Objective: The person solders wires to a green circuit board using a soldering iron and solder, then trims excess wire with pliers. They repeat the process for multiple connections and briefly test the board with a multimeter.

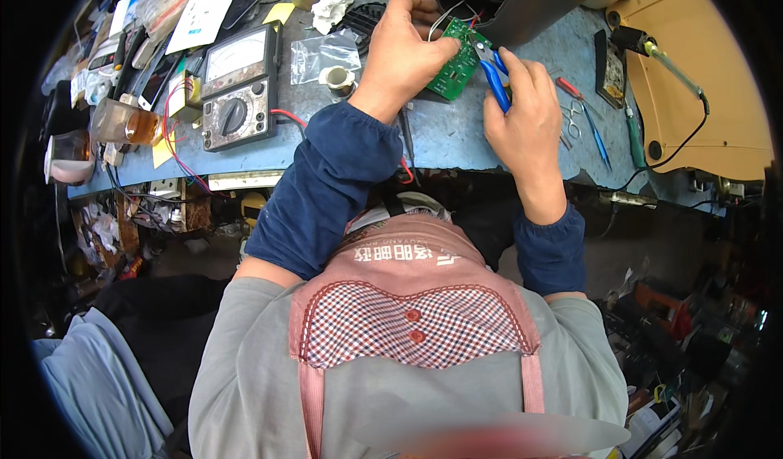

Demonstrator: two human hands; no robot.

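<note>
My left hand [405,51] is closed on the left edge of a green circuit board [453,71], thumb across its face. Wires, some pale and some red, run from the board's upper part toward a dark grey housing [522,6] with a ragged opening behind it. In my right hand [526,104] is a pair of blue-handled cutting pliers [495,79], gripped round the handles. The pliers' jaws meet the board near its upper right, by the wires. Whether they close on a wire is too small to tell. My left fingertips are partly hidden behind the board.
Left of my hands stand an analog multimeter [236,84], a solder spool [338,81] and a clear plastic bag [322,55]. A cup of brown liquid [126,123] sits near the left edge. On the right lie tweezers [596,133], scissors [571,120] and a soldering iron [673,69].
</note>
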